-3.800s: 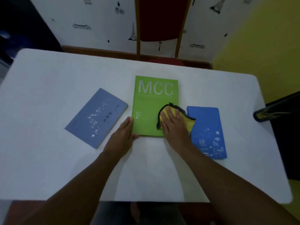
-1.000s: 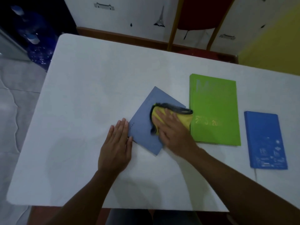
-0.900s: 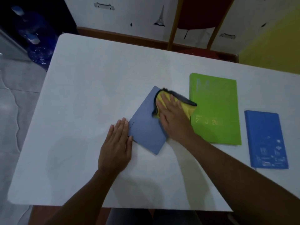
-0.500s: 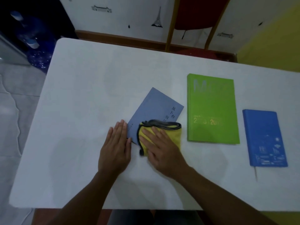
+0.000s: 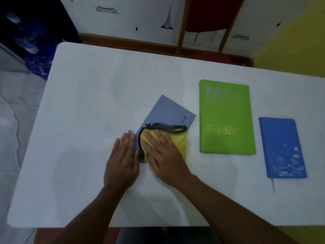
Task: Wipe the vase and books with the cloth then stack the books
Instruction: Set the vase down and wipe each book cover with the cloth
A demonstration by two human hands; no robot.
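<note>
- White table (image 5: pixel 84 106), seen from above; three books laid flat on it, none stacked.
- Grey-blue book (image 5: pixel 167 113): near the table's middle, turned at an angle to the table edge, its near end covered by the cloth and the right hand.
- Yellow cloth (image 5: pixel 181 141) with dark edging: lying on the near end of the grey-blue book, its right part uncovered, its left part under the right hand.
- Right hand (image 5: pixel 165 159): palm down, fingers stretched out and slightly spread, pressed flat on the cloth; nothing pinched.
- Left hand (image 5: pixel 123 161): palm down on the table, fingers straight and held together, fingertips against the left edge of the grey-blue book; nothing gripped.
- The two hands side by side, nearly touching at the cloth's dark edge.
- Green book (image 5: pixel 226 118): just right of the grey-blue book, apart from it, square to the table edge, pale lettering on the cover.
- Blue book (image 5: pixel 281 147): right of the green book, a gap between them, slightly tilted, a ribbon marker trailing from its near end.
- Red chair (image 5: pixel 207 14) with wooden frame: behind the table's far edge, against a white wall with small dark motifs.
- Blue bottles (image 5: pixel 33 55): on the floor past the table's far left corner.
- Vase: not visible in this view.
</note>
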